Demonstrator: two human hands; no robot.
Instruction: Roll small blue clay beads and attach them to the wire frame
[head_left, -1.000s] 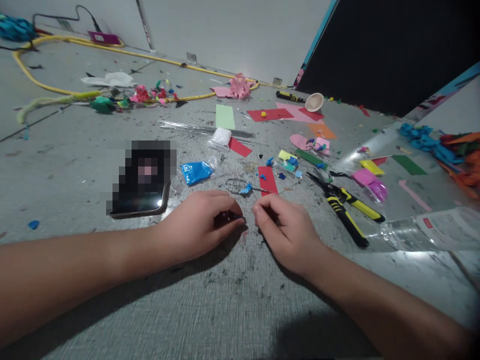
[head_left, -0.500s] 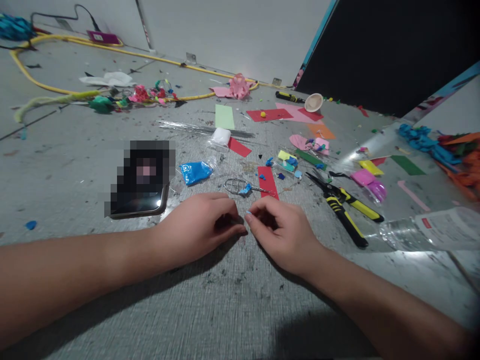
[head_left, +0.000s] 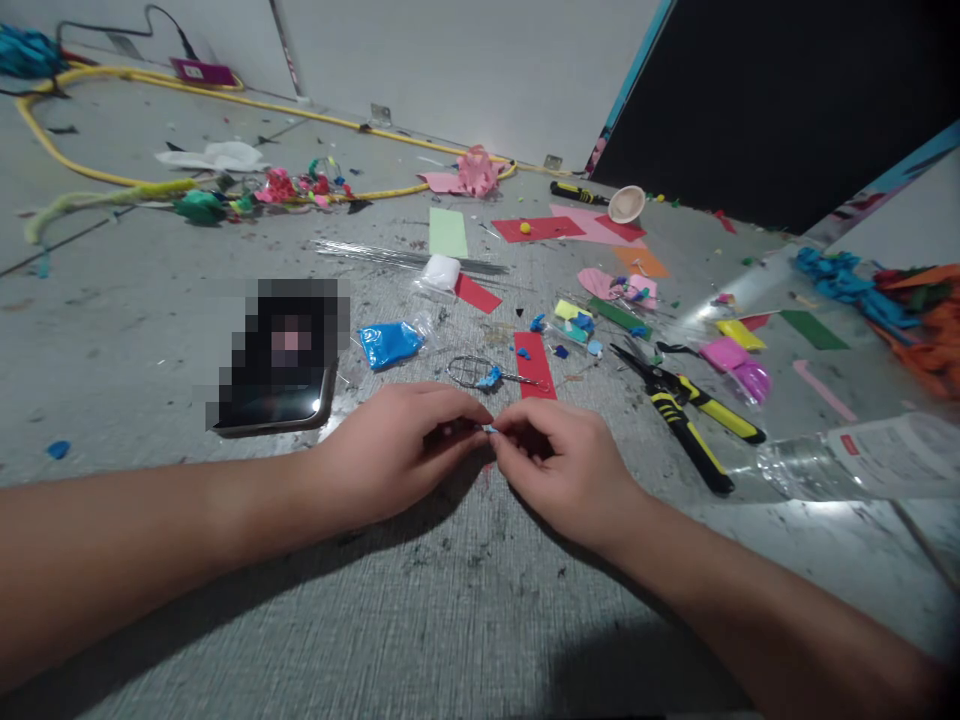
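My left hand (head_left: 397, 450) and my right hand (head_left: 566, 465) rest on the grey work surface (head_left: 450, 600), fingertips touching each other. Both are closed in a pinch around a tiny pale-blue bit (head_left: 488, 429) held between them. Just beyond the fingers lie a bent wire loop (head_left: 474, 372) with a blue scrap on it and a red paper strip (head_left: 534, 362). A blue clay bag (head_left: 390, 343) sits left of the loop.
A phone (head_left: 277, 385) lies to the left. Yellow-and-black pliers (head_left: 686, 415) lie to the right, beside clear plastic bags (head_left: 862, 460). Coloured paper scraps (head_left: 622, 290), a bundle of thin wires (head_left: 397, 257), a yellow cable (head_left: 225, 100) and a pink flower (head_left: 476, 172) lie farther back.
My two hands have closed the small gap between them. The fingertips now meet and pinch the tiny blue bit together.
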